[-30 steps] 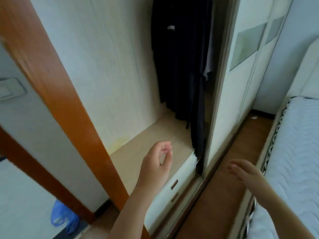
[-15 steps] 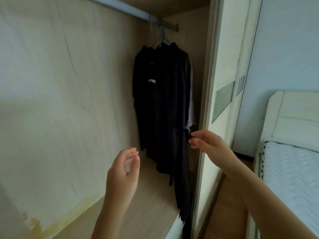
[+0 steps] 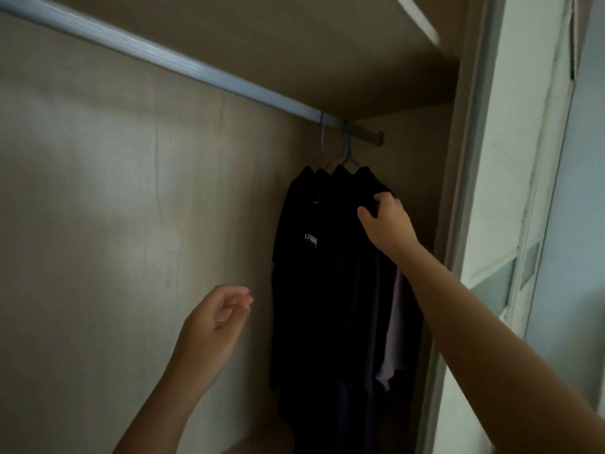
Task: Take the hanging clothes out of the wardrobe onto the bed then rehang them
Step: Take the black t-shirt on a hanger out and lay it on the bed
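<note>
Several dark garments (image 3: 327, 273) hang bunched at the right end of the wardrobe rail (image 3: 157, 55), on thin hangers (image 3: 345, 155) whose hooks sit over the rail. The front one carries a small white logo. A pale garment (image 3: 394, 329) shows behind the dark ones. My right hand (image 3: 388, 224) reaches up and grips the shoulder of the rightmost dark garment, fingers curled into the cloth. My left hand (image 3: 214, 329) hovers lower and to the left of the clothes, fingers loosely curled, holding nothing.
The wardrobe's back panel (image 3: 131, 224) fills the left. A shelf board (image 3: 294, 44) runs just above the rail. The sliding door's frame (image 3: 471, 191) stands immediately right of the clothes, with the door panel (image 3: 530, 158) beyond it.
My view has tilted up from the wardrobe floor to the rail. My right hand rose from beside the clothes' middle to their shoulders and took hold of the cloth. My left hand stays low.
</note>
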Tool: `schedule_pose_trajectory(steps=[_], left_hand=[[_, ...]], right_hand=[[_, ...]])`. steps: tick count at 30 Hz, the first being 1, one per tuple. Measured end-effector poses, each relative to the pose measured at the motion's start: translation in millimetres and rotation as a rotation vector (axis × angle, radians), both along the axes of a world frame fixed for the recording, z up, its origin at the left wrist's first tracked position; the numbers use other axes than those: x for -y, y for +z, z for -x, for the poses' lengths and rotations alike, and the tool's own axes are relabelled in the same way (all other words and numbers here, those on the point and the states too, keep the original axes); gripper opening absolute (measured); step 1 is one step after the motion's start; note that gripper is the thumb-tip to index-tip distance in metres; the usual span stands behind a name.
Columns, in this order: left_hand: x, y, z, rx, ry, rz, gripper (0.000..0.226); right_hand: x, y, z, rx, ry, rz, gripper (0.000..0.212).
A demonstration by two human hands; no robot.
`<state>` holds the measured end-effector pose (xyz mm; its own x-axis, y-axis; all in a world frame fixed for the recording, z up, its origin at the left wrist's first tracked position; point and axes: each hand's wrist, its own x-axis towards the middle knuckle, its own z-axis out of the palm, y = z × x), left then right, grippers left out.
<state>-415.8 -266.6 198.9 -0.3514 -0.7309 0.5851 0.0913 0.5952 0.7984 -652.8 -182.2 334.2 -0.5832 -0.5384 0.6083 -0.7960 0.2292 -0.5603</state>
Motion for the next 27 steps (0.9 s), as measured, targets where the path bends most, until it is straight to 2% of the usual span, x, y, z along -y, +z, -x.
schedule_pose_trajectory(steps=[1, 4, 8, 10, 12, 15, 19, 22, 27], left_hand=[[6, 2, 2, -0.003, 0.002, 0.0, 0.015], [19, 11, 7, -0.027, 0.01, 0.012, 0.011], [33, 17, 6, -0.047, 0.012, 0.027, 0.013], [38, 19, 3, -0.056, 0.015, 0.032, 0.025], [43, 20, -1, -0.06, 0.036, 0.042, 0.022], [49, 20, -5, -0.05, 0.051, 0.046, 0.015], [53, 20, -5, -0.055, 0.043, 0.042, 0.011], [52, 20, -1, -0.045, 0.028, 0.039, 0.007], [48, 19, 7, -0.025, 0.036, 0.074, 0.013]], right_hand=[[11, 6, 5, -0.024, -0.029, -0.046, 0.048], [38, 21, 17, -0.068, -0.073, -0.092, 0.021], [61, 46, 28, -0.031, -0.107, -0.046, 0.023], [71, 55, 29, 0.051, -0.069, 0.002, 0.03], [79, 59, 30, 0.222, -0.001, 0.081, 0.034], [81, 60, 28, 0.432, 0.087, 0.194, 0.026], [72, 66, 29, 0.346, 0.096, 0.319, 0.042], [56, 73, 20, 0.373, 0.158, 0.375, 0.041], [26, 50, 13, 0.316, 0.201, 0.33, 0.03]])
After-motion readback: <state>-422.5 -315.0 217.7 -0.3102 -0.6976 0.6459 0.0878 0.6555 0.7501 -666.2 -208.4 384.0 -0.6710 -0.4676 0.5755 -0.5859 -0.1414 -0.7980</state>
